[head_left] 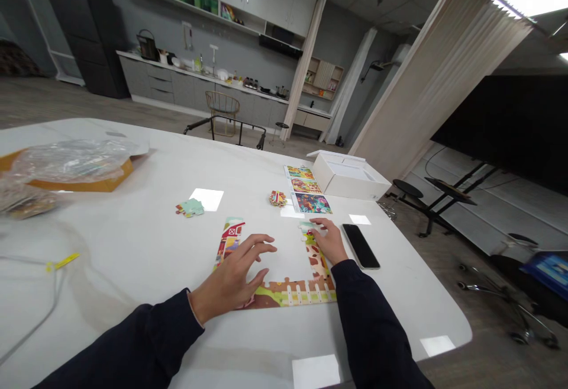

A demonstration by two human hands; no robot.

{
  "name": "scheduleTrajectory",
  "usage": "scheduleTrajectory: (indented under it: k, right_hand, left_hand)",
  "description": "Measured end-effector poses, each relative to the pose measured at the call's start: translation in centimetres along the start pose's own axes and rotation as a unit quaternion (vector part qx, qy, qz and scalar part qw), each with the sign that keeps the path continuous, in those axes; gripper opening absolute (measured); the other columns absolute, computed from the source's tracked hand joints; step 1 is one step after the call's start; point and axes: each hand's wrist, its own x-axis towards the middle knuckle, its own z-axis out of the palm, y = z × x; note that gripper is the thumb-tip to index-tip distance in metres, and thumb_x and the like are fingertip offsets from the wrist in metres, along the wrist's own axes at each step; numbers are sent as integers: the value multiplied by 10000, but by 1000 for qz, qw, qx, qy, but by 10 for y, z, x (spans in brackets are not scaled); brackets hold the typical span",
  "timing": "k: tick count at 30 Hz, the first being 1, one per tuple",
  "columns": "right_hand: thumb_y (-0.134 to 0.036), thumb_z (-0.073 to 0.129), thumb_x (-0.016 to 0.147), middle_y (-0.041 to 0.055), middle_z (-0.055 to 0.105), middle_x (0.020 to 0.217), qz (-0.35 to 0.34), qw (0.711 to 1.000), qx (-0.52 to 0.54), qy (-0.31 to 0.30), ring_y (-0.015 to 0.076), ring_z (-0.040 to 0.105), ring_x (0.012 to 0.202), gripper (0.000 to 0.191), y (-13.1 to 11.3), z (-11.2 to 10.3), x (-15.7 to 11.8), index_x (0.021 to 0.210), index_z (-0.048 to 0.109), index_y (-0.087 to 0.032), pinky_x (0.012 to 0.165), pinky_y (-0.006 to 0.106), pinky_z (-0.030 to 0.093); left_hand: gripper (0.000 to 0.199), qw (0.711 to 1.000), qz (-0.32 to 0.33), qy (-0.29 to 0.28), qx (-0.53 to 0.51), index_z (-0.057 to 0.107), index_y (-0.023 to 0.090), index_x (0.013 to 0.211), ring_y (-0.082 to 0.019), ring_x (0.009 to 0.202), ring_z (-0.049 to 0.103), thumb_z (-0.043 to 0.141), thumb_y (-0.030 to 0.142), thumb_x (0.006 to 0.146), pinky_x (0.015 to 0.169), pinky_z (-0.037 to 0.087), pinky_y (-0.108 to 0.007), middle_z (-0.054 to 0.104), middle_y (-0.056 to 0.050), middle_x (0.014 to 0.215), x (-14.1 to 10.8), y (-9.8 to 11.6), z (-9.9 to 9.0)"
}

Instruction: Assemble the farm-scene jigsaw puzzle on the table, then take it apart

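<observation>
two hands [233,279] [327,241], one jigsaw puzzle [293,294], one phone [360,246]

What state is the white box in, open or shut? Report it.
Open: the white box shows its hollow inside, lid folded back.

Nothing readable. White box [348,179]: no legible print. Picture sheet [308,187] beside the box: images only. Jigsaw puzzle border [288,294] near the box: pictures, no lettering. Yellow tag [62,261], well left of the box: too small to read.
</observation>
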Motion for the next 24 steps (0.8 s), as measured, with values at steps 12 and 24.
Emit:
scheduleTrajectory:
  k: [12,24]
  right_hand:
    - [-344,610,830,83,752,1086,-8,999,-11,-29,260,654,1032,249,-6,-1,-4,983,756,-215,888,404,514]
    - [-473,595,861,113,735,1065,19,1000,-8,-17,262,662,954,390,4,-1,-3,1086,748,-193,902,438,524]
  left_hand:
    - [399,999,9,25,25,529,260,1300,-245,1280,565,545,94,937,990,571,-392,533,-113,1418,2,-2,-3]
    - [317,847,-354,223,329,634,209,1157,-397,1206,522,665,292,852,953,472,-542,651,-130,1242,-13,-132,-99]
